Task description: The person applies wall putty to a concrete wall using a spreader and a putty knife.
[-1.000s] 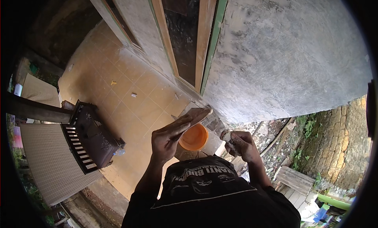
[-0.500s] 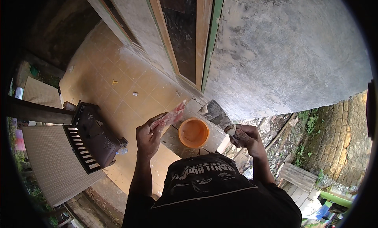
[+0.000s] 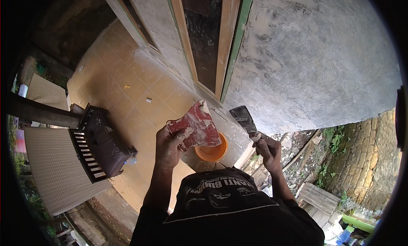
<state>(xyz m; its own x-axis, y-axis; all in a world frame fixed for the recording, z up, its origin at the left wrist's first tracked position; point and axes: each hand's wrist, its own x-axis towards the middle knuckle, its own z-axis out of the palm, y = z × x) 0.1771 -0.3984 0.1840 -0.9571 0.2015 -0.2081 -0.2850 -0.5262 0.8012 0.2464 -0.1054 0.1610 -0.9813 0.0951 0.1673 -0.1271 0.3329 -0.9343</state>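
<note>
My left hand [image 3: 169, 146] grips a red plastic putty spreader [image 3: 196, 125] at its lower left corner, thumb across its face. Pale putty is smeared over the spreader, with a lump near its top edge. In my right hand [image 3: 267, 151] is a putty knife [image 3: 244, 119], its handle wrapped by my fingers and its dark, broad blade pointing up and left. The two tools are apart. Below the spreader stands an orange bucket [image 3: 212, 153], its upper left part hidden behind the spreader.
A grey plastered wall [image 3: 314, 63] rises at the right beside a wooden door frame [image 3: 229, 37]. On the tan tiled floor [image 3: 127, 105] lie small scraps. A dark cushioned bench [image 3: 104, 144] stands left. Rubble and a wooden bench [image 3: 321, 197] are at the lower right.
The spreader has turned from edge-on to face-up and moved right, over part of the bucket. The putty knife has swung so its blade points more upward, and my right hand has shifted slightly right.
</note>
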